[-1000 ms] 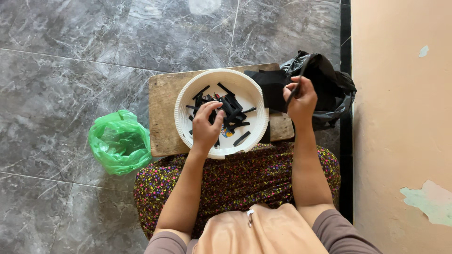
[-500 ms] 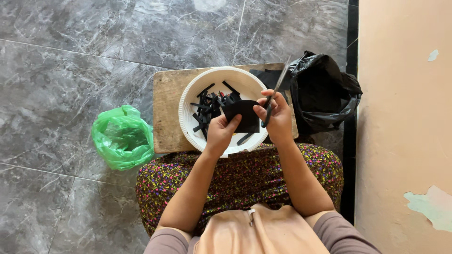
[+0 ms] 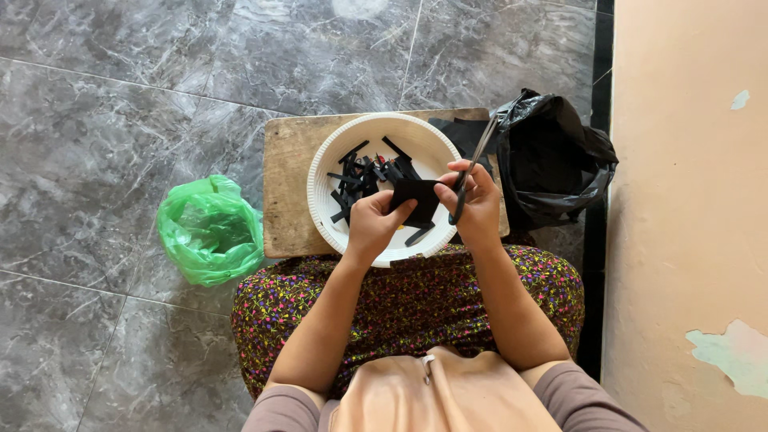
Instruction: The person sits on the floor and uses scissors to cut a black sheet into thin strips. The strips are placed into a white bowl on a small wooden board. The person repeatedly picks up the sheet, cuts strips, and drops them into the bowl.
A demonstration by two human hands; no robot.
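A good pile of narrow black strips [image 3: 364,178] already lies in the white round tray [image 3: 324,204], a little above the middle of the frame, so I'd judge the cutting well under way. The left hand [image 3: 373,224] has its fingers [image 3: 404,210] pinched closed on a black sheet piece [image 3: 418,198], held just over the tray's right half. The right hand [image 3: 478,204] is wrapped tight around the handles of the scissors [image 3: 472,164], whose blades point up and away from the sheet; they look nearly closed. This piece looks uncut as yet, and more black sheet [image 3: 462,132] lies on the wooden surface [image 3: 284,200] beyond the tray, so plenty seems left.

To the right a black plastic bag [image 3: 556,160] crowds the surface's edge beside the pink wall [image 3: 688,200]. A green plastic bag [image 3: 210,232] sits on the grey tiled floor [image 3: 120,120] at left, well apart. Nothing blocks the hands.
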